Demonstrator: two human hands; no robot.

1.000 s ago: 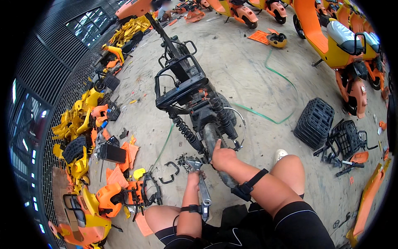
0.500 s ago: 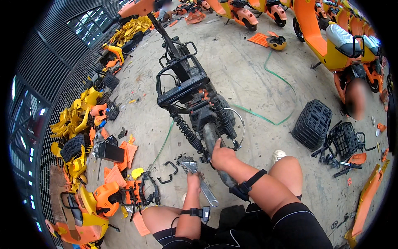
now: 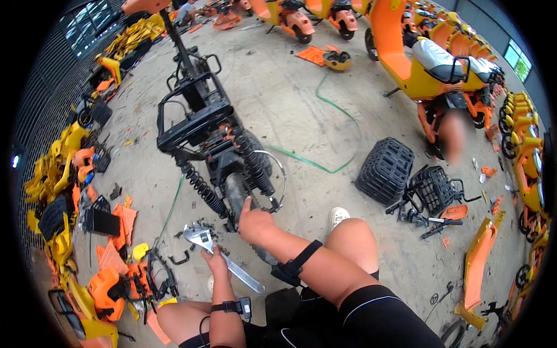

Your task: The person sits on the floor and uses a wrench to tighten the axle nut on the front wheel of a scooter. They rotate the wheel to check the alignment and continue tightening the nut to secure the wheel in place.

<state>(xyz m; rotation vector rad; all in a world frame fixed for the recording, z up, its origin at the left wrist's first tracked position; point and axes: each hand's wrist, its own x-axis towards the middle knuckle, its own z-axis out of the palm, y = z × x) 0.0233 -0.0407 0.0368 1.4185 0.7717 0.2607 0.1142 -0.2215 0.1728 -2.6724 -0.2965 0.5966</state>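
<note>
A stripped scooter frame stands in front of me, its rear wheel's tyre (image 3: 235, 190) between two black coil-spring shock absorbers (image 3: 203, 196). My right hand (image 3: 255, 225) is on the tyre, the index finger laid along the tread; its other fingers are mostly hidden. To the left of the wheel, my left hand (image 3: 216, 260) is closed round a silver adjustable wrench (image 3: 241, 275). The wrench head points up and left, with its handle slanting down towards me. I cannot make out anything in its jaws. A black rear rack (image 3: 191, 129) sits above the shock absorbers.
Orange and yellow panels (image 3: 104, 290) and a black battery-like box (image 3: 100, 221) lie at left. Black crates (image 3: 385, 171) and loose parts are at right. A green hose (image 3: 342, 113) crosses the concrete floor. Parked scooters (image 3: 406, 58) line the far right; another person (image 3: 188, 13) is far off.
My view has swung right, so everything sits further left. The wrench has tilted flatter, its head slightly further from the wheel. My right hand stays on the tyre.
</note>
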